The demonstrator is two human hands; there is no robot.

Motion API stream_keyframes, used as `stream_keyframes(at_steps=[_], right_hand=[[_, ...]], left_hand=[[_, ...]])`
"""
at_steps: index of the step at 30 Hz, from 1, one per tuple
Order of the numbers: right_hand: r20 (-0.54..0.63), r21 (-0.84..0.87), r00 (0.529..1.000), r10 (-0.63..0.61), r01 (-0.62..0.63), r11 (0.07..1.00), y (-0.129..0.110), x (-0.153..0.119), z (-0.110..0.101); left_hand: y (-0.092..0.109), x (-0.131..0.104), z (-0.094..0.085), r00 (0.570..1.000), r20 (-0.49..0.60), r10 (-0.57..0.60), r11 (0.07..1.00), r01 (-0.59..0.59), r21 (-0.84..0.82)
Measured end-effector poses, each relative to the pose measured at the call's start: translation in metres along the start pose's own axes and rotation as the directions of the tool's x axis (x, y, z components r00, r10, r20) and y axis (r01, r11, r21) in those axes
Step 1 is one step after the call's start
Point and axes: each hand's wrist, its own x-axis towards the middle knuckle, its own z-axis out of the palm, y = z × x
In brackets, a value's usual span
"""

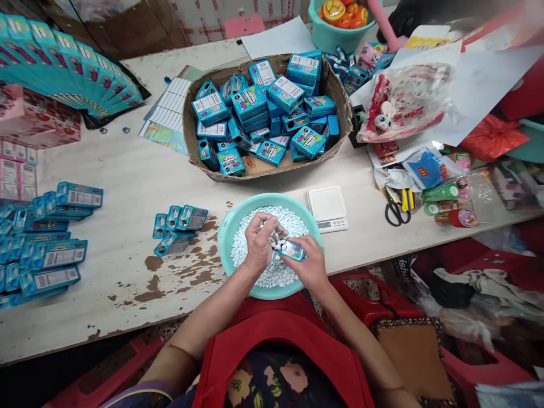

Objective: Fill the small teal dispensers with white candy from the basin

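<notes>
A turquoise plastic basin (225, 241) full of small white candies (244, 249) stands at the table's front edge. Over it, my left hand (260, 238) is curled around several white candies. My right hand (312, 260) grips a small blue candy box (293, 251) beside the left hand, with candies at the box's near end. Behind the basin stands a torn cardboard box (221, 177) holding many blue candy boxes (255, 107). A small group of blue boxes (181, 226) sits on the table left of the basin.
A white digital scale (327, 205) stands right of the basin. Farther right are scissors (397, 209) and a plastic bag (416, 102) among small toys. Rows of blue boxes (55, 255) fill the left side, with a fanned row (85, 68) behind. A red chair (374, 294) is at the right.
</notes>
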Motion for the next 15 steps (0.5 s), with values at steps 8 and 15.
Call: stream_keyframes(at_steps=[8, 15], right_hand=[[-0.019, -0.011, 0.999, 0.027, -0.027, 1.0, 0.002, -0.001, 0.004], [0.006, -0.06, 0.999, 0.04, -0.039, 0.997, -0.002, 0.0, 0.012]], left_hand=[[-0.005, 0.0, 0.0, 1.0, -0.013, 0.003, 1.0, -0.003, 0.031], [-0.017, 0.003, 0.003, 0.999, 0.047, -0.002, 1.0, 0.003, -0.019]])
